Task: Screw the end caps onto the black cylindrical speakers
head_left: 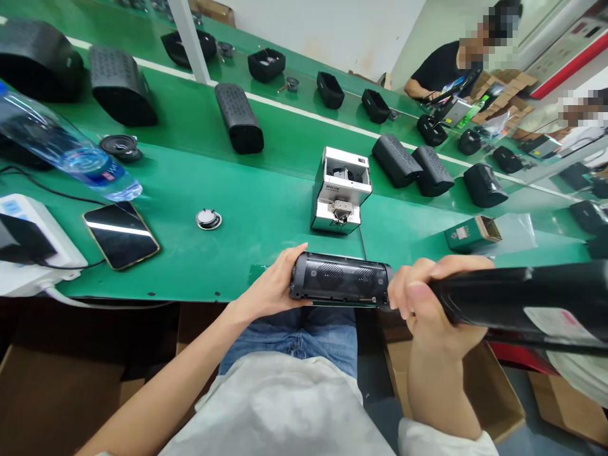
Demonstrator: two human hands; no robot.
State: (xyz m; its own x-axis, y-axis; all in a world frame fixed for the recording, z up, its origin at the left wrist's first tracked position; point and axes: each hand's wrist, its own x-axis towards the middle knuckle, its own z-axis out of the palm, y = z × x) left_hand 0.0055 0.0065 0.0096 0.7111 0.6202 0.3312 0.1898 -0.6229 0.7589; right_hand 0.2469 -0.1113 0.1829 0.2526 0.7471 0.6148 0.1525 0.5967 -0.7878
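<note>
My left hand (278, 285) is wrapped round the left end of a black speaker housing (339, 278), which lies at the front edge of the green bench with perforated patches facing up. My right hand (434, 304) grips a thick black electric screwdriver (517, 297), its body running off to the right. The screwdriver's tip is hidden behind my fingers, at the housing's right end. Just beyond the housing stands a white and black screw feeder (342, 190). A small round speaker driver (208, 219) lies on the bench to the left.
On the left are a phone (122, 234), a water bottle (71, 152) and a white power strip (38, 240) with cables. Several black speakers (239, 118) line the conveyor beyond. A green box (474, 233) stands at the right. A co-worker (446, 63) sits at the far side.
</note>
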